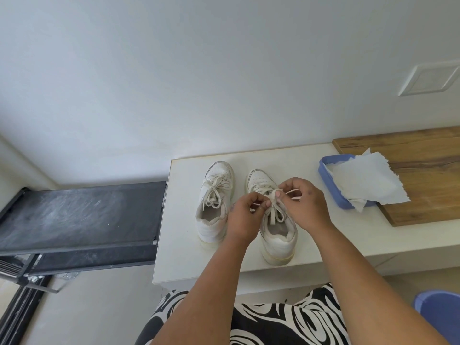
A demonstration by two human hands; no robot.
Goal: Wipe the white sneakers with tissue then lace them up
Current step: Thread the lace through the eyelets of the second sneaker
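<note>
Two white leather low-top sneakers stand side by side, toes toward 12 o'clock, on a white rectangular tabletop (189, 245). The left sneaker (214, 202) lies at 9 o'clock of the hands, untouched, its cream flat lace tied in a bow. Both hands meet over the tongue of the right sneaker (276, 232): the left hand (245, 215) pinches a loop of that shoe's cream lace (273, 212) between thumb and fingertips, and the right hand (305, 202) pinches the lace just beside it. At 3 o'clock, apart from the hands, white crumpled tissue sheets (368, 183) drape over a blue plastic tray (331, 188), beside a wooden board (423, 170).
</note>
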